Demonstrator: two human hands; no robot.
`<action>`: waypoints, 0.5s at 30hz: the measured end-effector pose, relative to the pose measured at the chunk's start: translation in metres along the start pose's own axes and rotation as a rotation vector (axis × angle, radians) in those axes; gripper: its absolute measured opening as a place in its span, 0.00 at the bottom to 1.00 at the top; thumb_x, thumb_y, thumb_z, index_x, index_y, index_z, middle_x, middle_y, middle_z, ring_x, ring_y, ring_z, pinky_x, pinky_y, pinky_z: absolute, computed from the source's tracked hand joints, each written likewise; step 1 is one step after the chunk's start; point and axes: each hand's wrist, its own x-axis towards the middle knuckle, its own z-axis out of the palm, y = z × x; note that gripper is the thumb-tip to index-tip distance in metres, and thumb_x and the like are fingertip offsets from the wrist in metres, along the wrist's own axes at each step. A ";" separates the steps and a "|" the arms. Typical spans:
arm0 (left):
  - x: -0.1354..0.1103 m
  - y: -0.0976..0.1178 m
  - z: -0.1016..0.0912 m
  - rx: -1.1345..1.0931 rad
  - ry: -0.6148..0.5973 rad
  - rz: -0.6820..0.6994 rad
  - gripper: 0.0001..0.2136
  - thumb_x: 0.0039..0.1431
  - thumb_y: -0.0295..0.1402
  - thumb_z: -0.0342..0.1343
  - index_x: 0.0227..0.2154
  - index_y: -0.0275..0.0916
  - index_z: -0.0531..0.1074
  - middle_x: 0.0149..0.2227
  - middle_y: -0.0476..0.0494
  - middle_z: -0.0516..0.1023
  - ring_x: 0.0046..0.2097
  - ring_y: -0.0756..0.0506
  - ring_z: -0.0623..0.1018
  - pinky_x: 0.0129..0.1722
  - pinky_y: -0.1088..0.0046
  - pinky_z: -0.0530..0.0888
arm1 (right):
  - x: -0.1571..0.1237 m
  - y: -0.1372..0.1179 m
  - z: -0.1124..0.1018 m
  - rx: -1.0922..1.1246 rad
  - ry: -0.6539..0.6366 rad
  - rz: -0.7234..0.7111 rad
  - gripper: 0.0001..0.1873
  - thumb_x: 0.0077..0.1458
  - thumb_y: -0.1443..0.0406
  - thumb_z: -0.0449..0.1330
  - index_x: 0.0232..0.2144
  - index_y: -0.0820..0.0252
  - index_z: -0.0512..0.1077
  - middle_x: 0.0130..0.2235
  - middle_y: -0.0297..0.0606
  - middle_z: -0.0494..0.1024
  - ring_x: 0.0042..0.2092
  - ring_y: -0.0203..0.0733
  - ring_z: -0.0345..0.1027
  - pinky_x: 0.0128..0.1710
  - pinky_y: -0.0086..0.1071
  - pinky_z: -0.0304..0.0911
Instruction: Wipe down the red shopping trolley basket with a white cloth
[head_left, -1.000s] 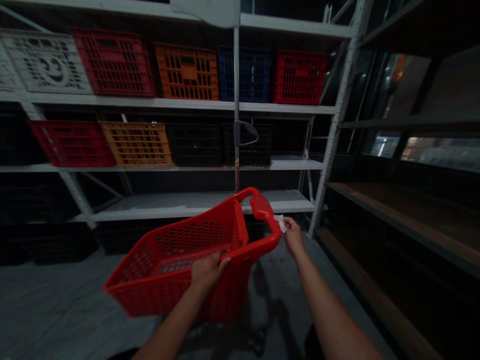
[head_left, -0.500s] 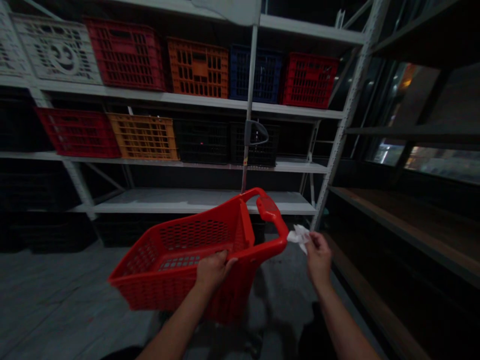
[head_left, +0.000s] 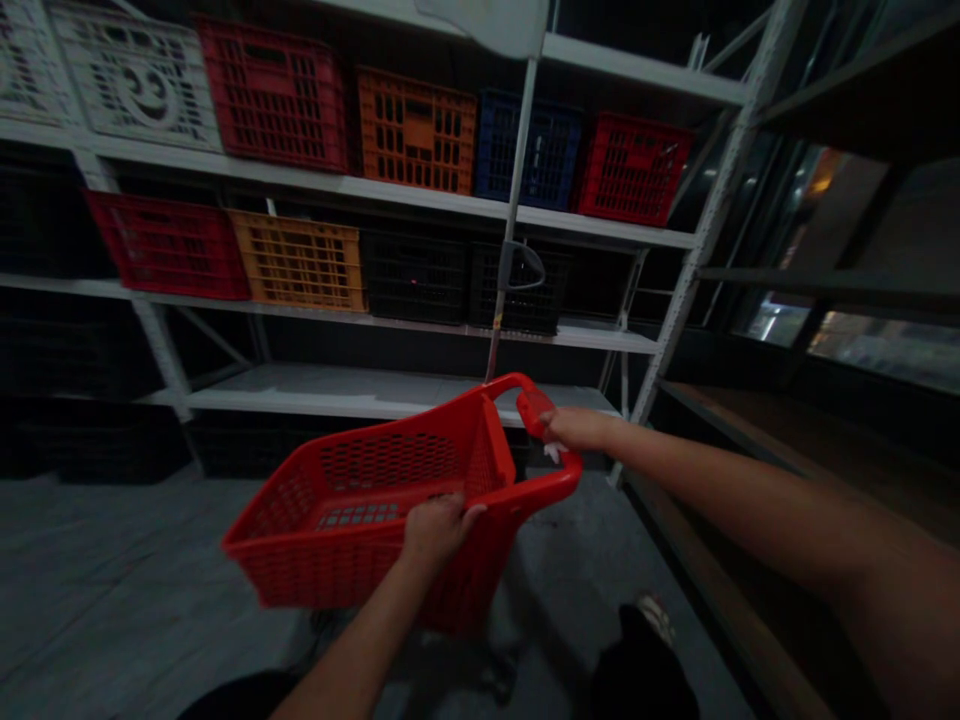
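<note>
A red plastic shopping basket (head_left: 352, 520) with a looped handle (head_left: 536, 445) sits tilted in front of me, low in the head view. My left hand (head_left: 439, 525) grips the basket's near rim, fingers curled over it. My right hand (head_left: 574, 430) reaches across to the handle and presses a small white cloth (head_left: 553, 452) against it; only a scrap of the cloth shows under the fingers.
White metal shelving (head_left: 375, 190) holds red, orange, blue, black and white crates. A grey pole with a handle (head_left: 517, 265) stands behind the basket. Darker wooden shelves (head_left: 810, 440) run along the right. My shoe (head_left: 656, 615) shows on the grey floor.
My right hand, which held the white cloth just off the handle's right end, has moved up and left onto the handle. The left hand has kept its grip on the rim.
</note>
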 end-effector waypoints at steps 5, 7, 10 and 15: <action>0.001 0.001 0.000 -0.002 -0.020 0.009 0.29 0.55 0.53 0.27 0.34 0.39 0.70 0.34 0.38 0.77 0.36 0.42 0.76 0.31 0.71 0.66 | -0.016 -0.011 0.014 0.034 -0.089 0.106 0.11 0.31 0.77 0.58 0.08 0.58 0.68 0.11 0.26 0.65 0.16 0.30 0.51 0.21 0.26 0.49; 0.001 0.001 0.000 0.001 -0.021 0.014 0.30 0.56 0.53 0.27 0.34 0.39 0.70 0.34 0.37 0.77 0.36 0.41 0.76 0.31 0.70 0.67 | -0.012 -0.022 0.022 0.074 -0.095 0.109 0.12 0.31 0.78 0.57 0.09 0.58 0.69 0.11 0.25 0.64 0.15 0.29 0.50 0.20 0.26 0.48; 0.000 0.001 -0.001 0.005 -0.016 0.017 0.29 0.56 0.53 0.28 0.33 0.39 0.70 0.33 0.38 0.77 0.36 0.41 0.76 0.31 0.70 0.67 | 0.005 -0.046 0.035 0.126 -0.128 0.076 0.13 0.32 0.79 0.55 0.12 0.59 0.72 0.12 0.26 0.66 0.15 0.29 0.52 0.19 0.25 0.47; -0.002 -0.001 -0.003 0.009 0.001 0.031 0.27 0.56 0.51 0.29 0.34 0.41 0.70 0.33 0.40 0.77 0.35 0.44 0.76 0.31 0.72 0.67 | 0.033 -0.086 0.050 0.202 -0.169 0.014 0.12 0.39 0.78 0.54 0.19 0.62 0.75 0.15 0.27 0.70 0.18 0.30 0.59 0.20 0.23 0.51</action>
